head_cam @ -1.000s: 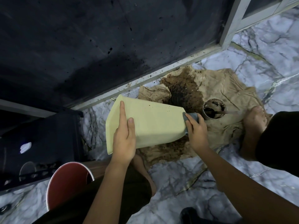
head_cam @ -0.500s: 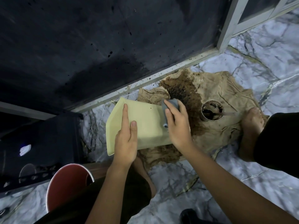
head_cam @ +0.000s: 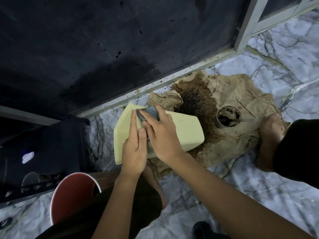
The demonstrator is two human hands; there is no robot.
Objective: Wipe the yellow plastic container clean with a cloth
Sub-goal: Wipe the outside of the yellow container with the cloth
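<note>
The floor (head_cam: pixel 259 192) is pale grey marble-patterned stone with dark veins, bounded at the top by a dark, speckled wall panel (head_cam: pixel 103 49) set in a light metal frame (head_cam: pixel 172 80) that runs diagonally up to the right.

At the far left a black box-like unit (head_cam: pixel 43 152) stands on the floor, and just below it sits a round red bucket with a white rim (head_cam: pixel 72 195), partly covered by the person's dark-clothed knee.

Near the centre, the pale yellow rectangular plastic container (head_cam: pixel 186 131) lies on its side, held just above the floor and over the left edge of a stained tan cloth (head_cam: pixel 241 118) spread on the stone. Its long axis runs left to right, tilting slightly down toward the right; the wider flared end points left and the narrower closed end points right, over the dark brown stain.

The left hand (head_cam: pixel 134 149) lies flat on the container's upper face near the wide end, fingers pressed together and extended, steadying it. The right hand (head_cam: pixel 162 135) crosses just beside it, its fingers pinching a small dark grey wiping cloth (head_cam: pixel 150 111) and pressing it against the container's top edge by the wide end.

Further right, a small round tin of dark paste (head_cam: pixel 227 118) with a stick in it rests on the tan cloth. A bare foot (head_cam: pixel 271 128) stands on that cloth's right edge.
</note>
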